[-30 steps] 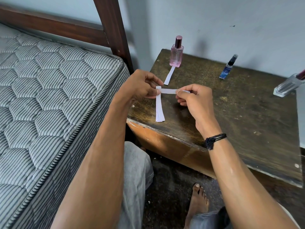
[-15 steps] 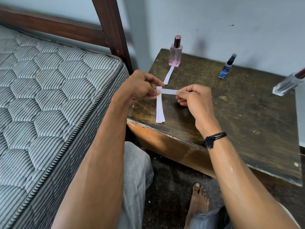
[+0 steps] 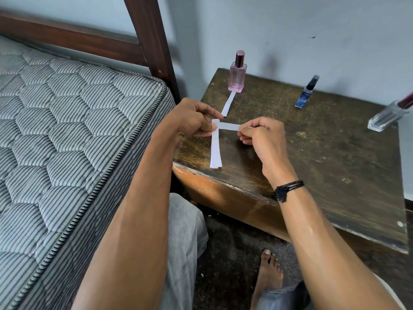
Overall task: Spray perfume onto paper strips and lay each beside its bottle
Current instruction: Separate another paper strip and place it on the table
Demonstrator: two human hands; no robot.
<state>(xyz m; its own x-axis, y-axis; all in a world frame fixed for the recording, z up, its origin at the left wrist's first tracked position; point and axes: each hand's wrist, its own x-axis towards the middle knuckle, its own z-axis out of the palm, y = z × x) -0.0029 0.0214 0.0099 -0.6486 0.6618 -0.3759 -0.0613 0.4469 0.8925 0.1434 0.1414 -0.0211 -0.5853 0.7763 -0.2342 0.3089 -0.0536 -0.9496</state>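
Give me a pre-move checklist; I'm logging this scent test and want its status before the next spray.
1. The single strip free of the spare strips: not ok; the right hand pinches one end, the left hand pinches the other with the spares.
2. The pink bottle has its laid strip: ok.
3. The blue bottle has a strip: not ok.
4. The clear bottle has a strip: not ok.
5. A hand free for a bottle: not ok; both hold paper.
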